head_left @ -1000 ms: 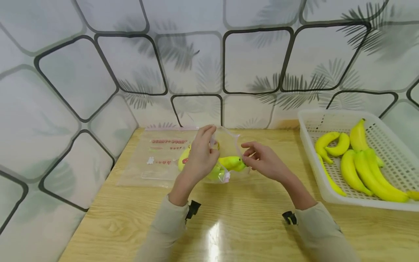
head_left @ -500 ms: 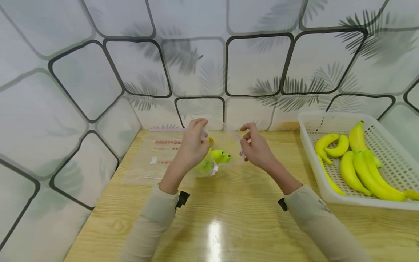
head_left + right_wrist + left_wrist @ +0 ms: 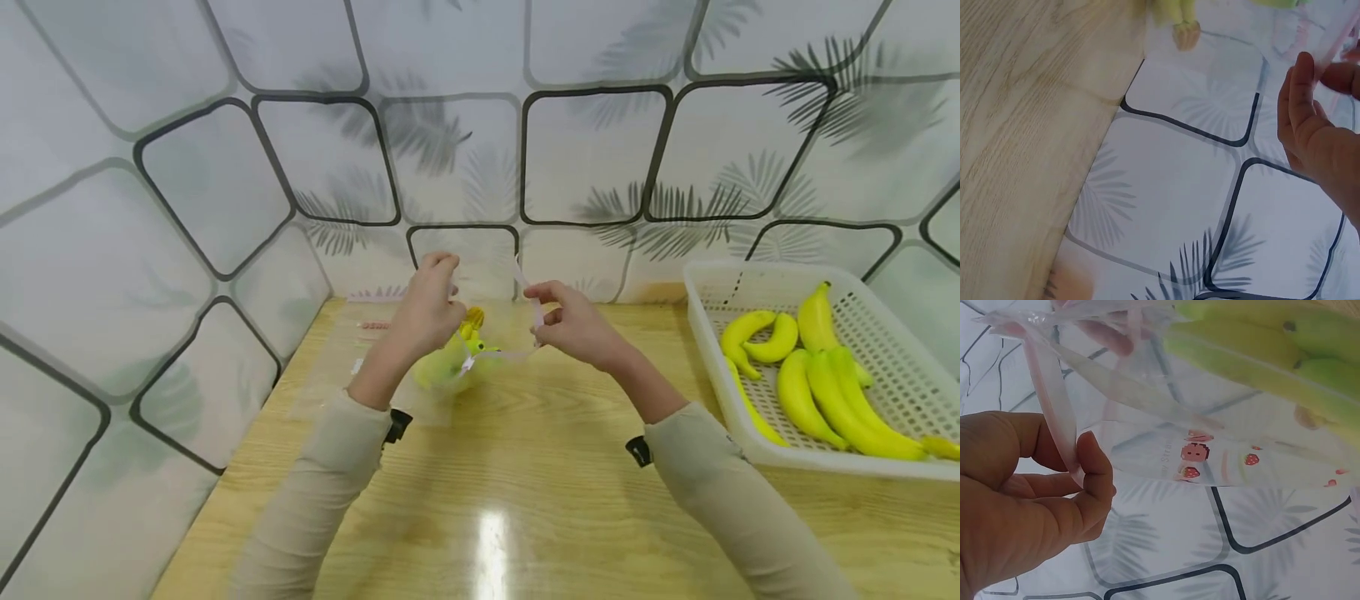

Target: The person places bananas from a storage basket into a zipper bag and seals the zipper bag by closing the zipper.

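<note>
In front of us, one clear bag (image 3: 468, 364) is held over the near-left part of the wood table (image 3: 525, 475), its mouth spread between the two hands. Its body runs leftward and down from that mouth. We see yellow-green bananas (image 3: 1235, 356) inside; in the left wrist view their long sides slant down to the right, one dark tip beside another. We cannot count them all through the film.

There are two hands. The left hand (image 3: 427, 312) pinches the pinkish rim between thumb and curled fingers, wrist bent up from its sleeve (image 3: 330, 458). The right hand (image 3: 573, 325) pinches the opposite rim with thumb and fingertips, its forearm slanting in from the lower right.

A second bag (image 3: 375, 326), printed and flat, lies on the table beyond the left wrist. To the right we have one white basket (image 3: 847, 468) of bananas: a bunch of three (image 3: 832, 387) points toward the lower right, one stands stem up behind it, and two curl together on the left.
</note>
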`<action>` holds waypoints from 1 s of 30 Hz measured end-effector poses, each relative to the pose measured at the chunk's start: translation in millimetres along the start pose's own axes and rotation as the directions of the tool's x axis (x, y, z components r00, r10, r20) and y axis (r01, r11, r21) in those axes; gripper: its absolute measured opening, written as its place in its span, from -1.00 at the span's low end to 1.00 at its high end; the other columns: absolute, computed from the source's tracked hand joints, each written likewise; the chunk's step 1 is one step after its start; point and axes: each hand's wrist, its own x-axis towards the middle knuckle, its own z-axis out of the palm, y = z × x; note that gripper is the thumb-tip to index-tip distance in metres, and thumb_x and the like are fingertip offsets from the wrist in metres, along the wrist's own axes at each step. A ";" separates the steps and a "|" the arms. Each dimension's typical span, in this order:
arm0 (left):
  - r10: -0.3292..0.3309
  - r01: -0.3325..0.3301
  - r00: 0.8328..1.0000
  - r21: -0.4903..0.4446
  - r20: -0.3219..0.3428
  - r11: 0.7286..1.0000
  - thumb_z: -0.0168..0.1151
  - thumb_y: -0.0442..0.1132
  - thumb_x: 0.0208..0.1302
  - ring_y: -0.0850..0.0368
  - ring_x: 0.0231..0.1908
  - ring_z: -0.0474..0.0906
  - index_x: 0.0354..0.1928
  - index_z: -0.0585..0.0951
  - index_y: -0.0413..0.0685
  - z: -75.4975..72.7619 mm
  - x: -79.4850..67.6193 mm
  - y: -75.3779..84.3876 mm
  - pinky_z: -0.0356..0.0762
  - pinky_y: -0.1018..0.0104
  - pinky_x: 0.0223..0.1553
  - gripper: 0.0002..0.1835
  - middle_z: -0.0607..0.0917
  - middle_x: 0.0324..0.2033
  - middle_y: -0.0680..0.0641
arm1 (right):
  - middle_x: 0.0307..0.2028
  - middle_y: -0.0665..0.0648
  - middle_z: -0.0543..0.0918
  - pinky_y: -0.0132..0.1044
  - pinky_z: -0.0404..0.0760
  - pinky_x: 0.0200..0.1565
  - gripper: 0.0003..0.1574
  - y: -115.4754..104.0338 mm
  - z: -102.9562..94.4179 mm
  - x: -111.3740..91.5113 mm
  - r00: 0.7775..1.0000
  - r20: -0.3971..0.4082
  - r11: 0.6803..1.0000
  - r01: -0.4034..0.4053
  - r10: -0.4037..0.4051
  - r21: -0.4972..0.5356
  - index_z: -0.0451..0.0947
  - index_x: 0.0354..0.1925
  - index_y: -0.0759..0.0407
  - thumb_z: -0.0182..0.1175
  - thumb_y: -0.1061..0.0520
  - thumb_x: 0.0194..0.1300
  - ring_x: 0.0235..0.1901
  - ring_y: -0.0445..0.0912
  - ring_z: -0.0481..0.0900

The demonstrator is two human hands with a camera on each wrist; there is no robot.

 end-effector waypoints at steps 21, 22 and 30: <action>0.021 -0.092 0.990 0.530 0.139 0.843 0.11 -0.52 0.33 -0.34 0.20 0.29 0.48 0.13 -0.34 20.0 -1.9 30.9 0.59 0.22 -0.21 -0.29 0.07 0.47 -0.26 | 0.47 0.29 0.12 -0.29 0.61 -0.11 0.14 12.7 -1.0 12.4 0.990 0.108 0.968 -0.108 0.086 0.227 -0.18 0.57 0.23 0.16 0.50 0.17 0.09 0.09 0.57; -0.015 -0.080 0.984 0.517 0.177 0.853 0.10 -0.52 0.33 -0.34 0.23 0.26 0.49 0.12 -0.32 24.7 -0.6 30.8 0.58 0.23 -0.22 -0.28 0.04 0.48 -0.24 | 0.47 0.30 0.11 -0.29 0.62 -0.11 0.15 18.7 0.1 11.3 0.989 0.104 0.969 -0.125 0.105 0.212 -0.18 0.57 0.25 0.16 0.50 0.17 0.12 0.13 0.56; -0.082 -0.012 0.976 0.425 0.203 0.905 -0.02 -0.54 0.33 -0.39 0.24 0.23 0.45 0.19 -0.29 28.2 6.8 30.7 0.49 0.19 -0.29 -0.36 -0.01 0.50 -0.24 | 0.51 0.21 0.01 -0.23 0.61 -0.18 0.19 37.0 7.7 4.0 0.995 0.057 0.978 -0.090 0.080 0.187 -0.16 0.58 0.18 0.16 0.48 0.11 -0.02 0.11 0.59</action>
